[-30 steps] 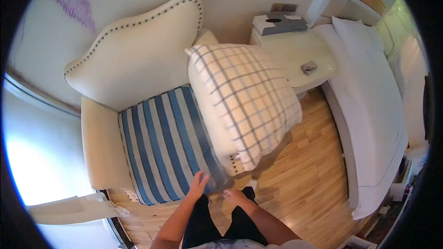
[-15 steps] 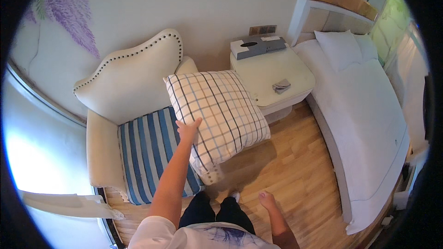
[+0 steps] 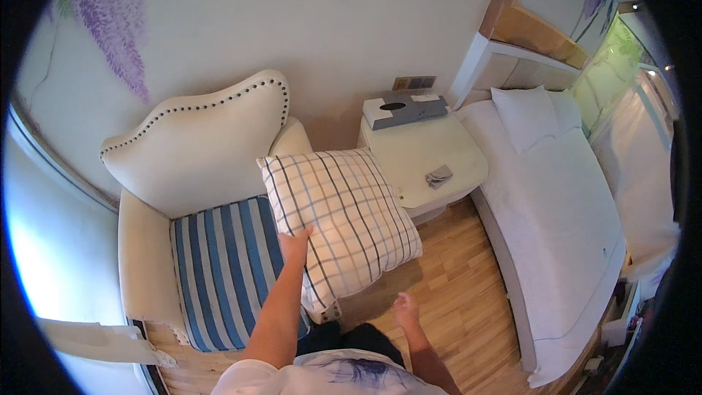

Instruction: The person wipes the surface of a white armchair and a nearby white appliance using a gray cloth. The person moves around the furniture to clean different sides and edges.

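My left hand (image 3: 295,244) grips the near left side of a plaid cushion (image 3: 347,216), white with dark, tan and light blue lines. The cushion lies over the right arm of a cream armchair (image 3: 212,124) and hides most of that arm. Beside the cushion, on the seat, is a blue and grey striped seat cushion (image 3: 223,267). My right hand (image 3: 406,311) hangs over the wooden floor, apart from everything, its fingers curled in with nothing seen in them.
A pale nightstand (image 3: 417,146) touches the chair's right side, with a grey-and-white tissue box (image 3: 402,111) and a folded grey cloth (image 3: 439,176) on top. Farther right is a bed (image 3: 548,212) with white pillows (image 3: 525,117). A bright window (image 3: 58,249) edges the left.
The view has tilted up, so the furniture sits lower in the picture. My left hand stays on the plaid cushion, which lies much as before. My right hand has lifted slightly.
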`<state>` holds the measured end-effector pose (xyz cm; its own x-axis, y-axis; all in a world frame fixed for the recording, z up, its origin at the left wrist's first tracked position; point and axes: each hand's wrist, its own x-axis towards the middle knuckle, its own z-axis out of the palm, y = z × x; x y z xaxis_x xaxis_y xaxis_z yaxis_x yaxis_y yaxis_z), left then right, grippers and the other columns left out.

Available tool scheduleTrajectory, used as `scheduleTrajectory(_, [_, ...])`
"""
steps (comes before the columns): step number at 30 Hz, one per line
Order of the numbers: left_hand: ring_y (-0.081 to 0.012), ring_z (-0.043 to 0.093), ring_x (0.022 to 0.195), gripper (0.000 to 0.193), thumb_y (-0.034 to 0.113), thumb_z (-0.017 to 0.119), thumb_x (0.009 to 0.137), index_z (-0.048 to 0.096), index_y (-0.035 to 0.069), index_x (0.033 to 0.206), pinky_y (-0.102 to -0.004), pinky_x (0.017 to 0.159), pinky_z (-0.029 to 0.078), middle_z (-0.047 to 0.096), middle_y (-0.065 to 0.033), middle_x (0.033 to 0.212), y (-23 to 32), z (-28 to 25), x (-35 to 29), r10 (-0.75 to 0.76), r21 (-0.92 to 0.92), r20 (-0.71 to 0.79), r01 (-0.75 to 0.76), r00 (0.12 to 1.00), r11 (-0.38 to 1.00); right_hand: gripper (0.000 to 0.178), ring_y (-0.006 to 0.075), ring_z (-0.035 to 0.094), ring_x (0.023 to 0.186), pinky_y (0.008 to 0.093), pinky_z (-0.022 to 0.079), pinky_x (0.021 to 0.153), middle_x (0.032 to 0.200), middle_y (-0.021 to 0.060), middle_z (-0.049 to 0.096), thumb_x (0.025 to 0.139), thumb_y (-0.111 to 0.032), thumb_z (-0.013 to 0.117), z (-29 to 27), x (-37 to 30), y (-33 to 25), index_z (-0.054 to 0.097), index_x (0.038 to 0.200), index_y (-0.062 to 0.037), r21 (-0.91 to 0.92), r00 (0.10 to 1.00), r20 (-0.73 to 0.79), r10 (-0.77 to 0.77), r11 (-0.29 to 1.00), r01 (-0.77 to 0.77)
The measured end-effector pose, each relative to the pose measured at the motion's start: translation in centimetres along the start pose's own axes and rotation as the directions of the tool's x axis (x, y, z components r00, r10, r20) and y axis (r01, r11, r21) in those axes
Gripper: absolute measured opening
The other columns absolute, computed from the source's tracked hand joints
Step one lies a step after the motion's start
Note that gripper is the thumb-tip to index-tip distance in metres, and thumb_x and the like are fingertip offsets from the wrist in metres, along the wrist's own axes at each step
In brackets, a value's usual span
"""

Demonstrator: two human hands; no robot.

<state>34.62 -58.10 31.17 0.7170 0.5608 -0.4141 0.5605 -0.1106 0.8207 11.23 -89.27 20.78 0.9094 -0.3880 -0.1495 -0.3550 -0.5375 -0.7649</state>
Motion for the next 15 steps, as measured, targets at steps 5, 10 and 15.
scheduleTrajectory(5, [-0.0386, 0.055, 0.107, 0.083, 0.038, 0.082, 0.064, 0.04, -0.008, 0.119, -0.0417, 0.089, 0.045, 0.054, -0.0285, 0.116, -1.6, -0.9, 1.8, 0.007, 0.028, -0.005, -0.007, 1.0, 1.0, 0.029, 0.026, 0.061, 0.079, 0.0341, 0.049, 0.073, 0.098, 0.0145, 0.062, 0.083, -0.014, 0.061, -1.2, 8.0, -6.6, 0.057, 0.11, -0.004, -0.104, 0.991, -0.133, -0.022, 0.995, 0.008])
scheduleTrajectory(10, [-0.0399, 0.056, 0.104, 0.081, 0.038, 0.081, 0.065, 0.041, -0.008, 0.119, -0.0425, 0.086, 0.046, 0.056, -0.0282, 0.112, -0.1, -0.3, 0.8, 0.024, 0.044, 0.031, -0.025, 0.999, 0.999, 0.035, 0.0323, 0.056, 0.098, 0.0401, 0.045, 0.086, 0.106, 0.0187, 0.06, 0.085, -0.025, 0.058, -1.3, 17.9, -7.8, 0.057, 0.111, -0.0019, -0.242, 0.983, -0.178, -0.044, 0.97, 0.0])
scheduleTrajectory(15, [-0.0302, 0.056, 0.108, 0.08, 0.024, 0.081, 0.069, 0.036, -0.005, 0.129, -0.0376, 0.089, 0.047, 0.054, -0.0215, 0.12, -5.0, -0.3, 4.9, -0.012, -0.171, 0.167, 0.041, 0.986, 0.984, 0.045, 0.0377, 0.052, 0.106, 0.0448, 0.042, 0.091, 0.112, 0.0238, 0.057, 0.088, -0.036, 0.052, 2.0, 27.8, -7.1, 0.056, 0.111, 0.0025, -0.229, 1.0, -0.015, 0.004, 0.973, -0.008])
